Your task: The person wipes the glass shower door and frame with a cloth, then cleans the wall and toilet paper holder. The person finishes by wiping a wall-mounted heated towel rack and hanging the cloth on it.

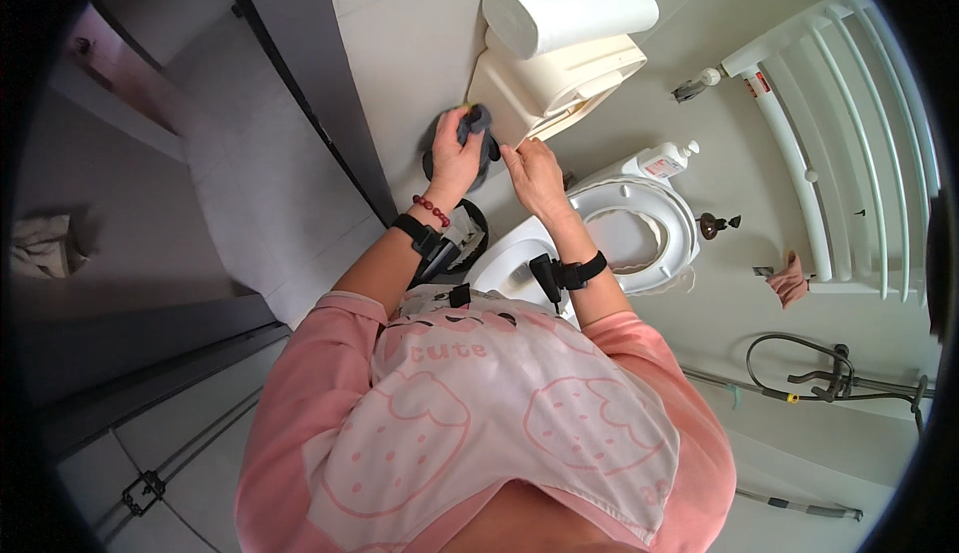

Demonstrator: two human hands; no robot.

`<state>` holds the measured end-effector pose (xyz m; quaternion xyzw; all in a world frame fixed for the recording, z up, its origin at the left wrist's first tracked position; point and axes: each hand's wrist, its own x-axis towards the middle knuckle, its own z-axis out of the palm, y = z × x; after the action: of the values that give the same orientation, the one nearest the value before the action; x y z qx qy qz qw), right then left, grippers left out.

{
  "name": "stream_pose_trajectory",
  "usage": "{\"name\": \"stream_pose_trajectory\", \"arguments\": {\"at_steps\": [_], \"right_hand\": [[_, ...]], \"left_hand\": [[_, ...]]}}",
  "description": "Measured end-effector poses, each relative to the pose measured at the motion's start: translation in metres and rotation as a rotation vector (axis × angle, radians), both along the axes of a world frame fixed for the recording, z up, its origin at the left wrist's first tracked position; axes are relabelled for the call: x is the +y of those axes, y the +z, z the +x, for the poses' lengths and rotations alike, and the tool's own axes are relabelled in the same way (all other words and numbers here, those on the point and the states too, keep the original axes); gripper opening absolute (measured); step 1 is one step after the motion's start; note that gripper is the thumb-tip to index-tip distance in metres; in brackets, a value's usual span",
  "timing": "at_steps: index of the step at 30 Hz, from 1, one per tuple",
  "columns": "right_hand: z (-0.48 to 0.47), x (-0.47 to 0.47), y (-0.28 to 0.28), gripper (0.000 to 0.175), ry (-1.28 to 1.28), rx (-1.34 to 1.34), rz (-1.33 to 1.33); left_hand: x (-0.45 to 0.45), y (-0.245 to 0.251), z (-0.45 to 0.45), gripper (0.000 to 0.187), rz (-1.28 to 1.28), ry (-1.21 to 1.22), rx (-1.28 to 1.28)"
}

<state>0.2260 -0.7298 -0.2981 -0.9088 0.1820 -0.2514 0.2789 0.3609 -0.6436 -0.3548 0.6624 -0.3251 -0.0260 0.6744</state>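
My left hand [454, 157] is closed around a bunched dark grey cloth [476, 120], close to the side of a cream plastic tissue box [500, 85] on the wall. With its thumb and fingers, my right hand [536, 177] grips the box's lower front corner. A thick roll of white paper [584, 10] lies on top of the box. Part of the cloth hangs behind my left hand, against the wall, in shadow. How the box is fixed cannot be seen.
Below my hands are a white toilet [678, 197] with its seat ring showing and a black bin [479, 242] with a liner. A white pump bottle [667, 161] stands behind the seat. A white towel radiator [798, 178] is at right, a dark door frame [330, 103] at left.
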Motion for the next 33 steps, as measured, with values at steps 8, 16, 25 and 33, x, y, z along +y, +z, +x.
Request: {"name": "stream_pose_trajectory", "arguments": {"at_steps": [8,16,25,33], "right_hand": [[-0.001,-0.002,0.003,0.028,-0.007,0.081,0.014],[0.000,-0.001,-0.001,0.030,0.014,0.008,0.033],[0.000,0.000,-0.001,0.034,0.010,0.028,0.068],[0.000,-0.002,-0.004,0.029,-0.015,0.047,0.054]], "left_hand": [[0.013,-0.016,-0.006,0.035,-0.006,-0.094,0.949],[0.001,0.034,0.010,0.053,-0.261,-0.344,1.068],[0.006,0.020,0.011,0.045,-0.191,-0.431,1.129],[0.008,0.042,0.012,0.050,-0.110,-0.409,0.991]]}}
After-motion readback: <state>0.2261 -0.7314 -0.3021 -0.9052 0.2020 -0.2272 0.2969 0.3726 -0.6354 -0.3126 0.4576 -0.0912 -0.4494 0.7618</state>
